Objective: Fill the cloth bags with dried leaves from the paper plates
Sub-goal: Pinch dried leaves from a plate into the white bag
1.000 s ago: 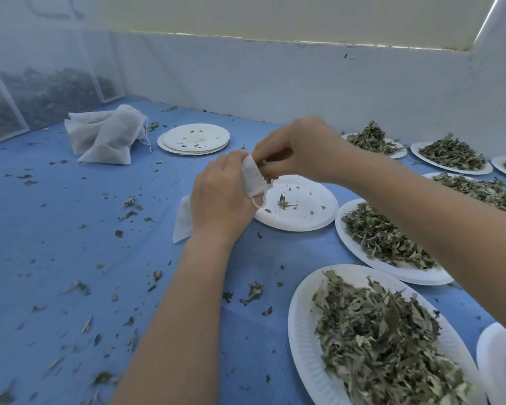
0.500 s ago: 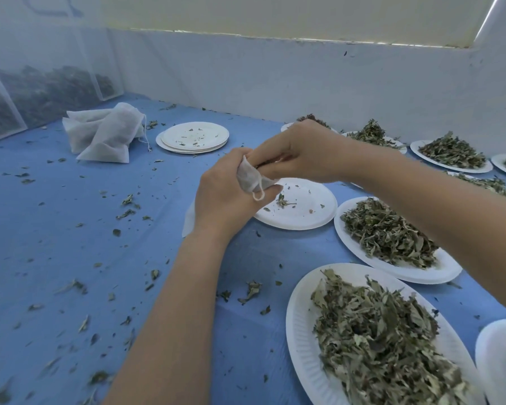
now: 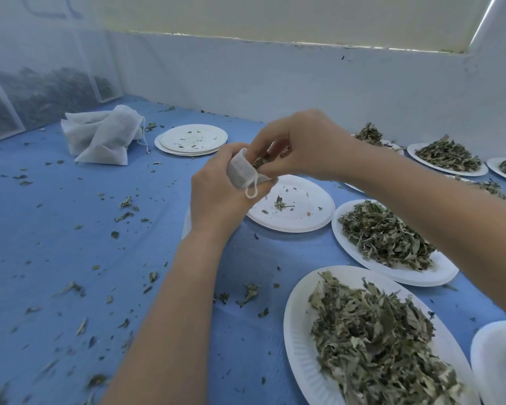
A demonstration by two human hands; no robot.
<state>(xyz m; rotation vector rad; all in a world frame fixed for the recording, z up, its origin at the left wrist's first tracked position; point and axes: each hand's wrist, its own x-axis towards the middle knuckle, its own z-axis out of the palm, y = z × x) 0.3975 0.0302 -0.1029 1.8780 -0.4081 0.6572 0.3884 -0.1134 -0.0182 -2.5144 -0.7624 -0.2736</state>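
My left hand (image 3: 216, 194) grips a small white cloth bag (image 3: 241, 172) by its mouth, above a nearly bare paper plate (image 3: 301, 217). A drawstring loop hangs from the bag. My right hand (image 3: 304, 144) pinches dried leaves (image 3: 259, 162) at the bag's opening, fingers curled round them. The bag's lower end shows behind my left wrist. Paper plates heaped with dried leaves lie to the right: a near plate (image 3: 298, 331), a middle plate (image 3: 438, 276), and far plates (image 3: 479, 171).
A pile of white cloth bags (image 3: 100, 138) lies at the back left, beside a stack of used paper plates (image 3: 193, 140). Loose leaf bits scatter over the blue table cover (image 3: 56, 244). Mesh panels stand at far left, a white wall behind.
Both hands have stayed together over the near-bare plate. My right hand has lifted slightly and now holds leaves at the bag's mouth, which is held more open.
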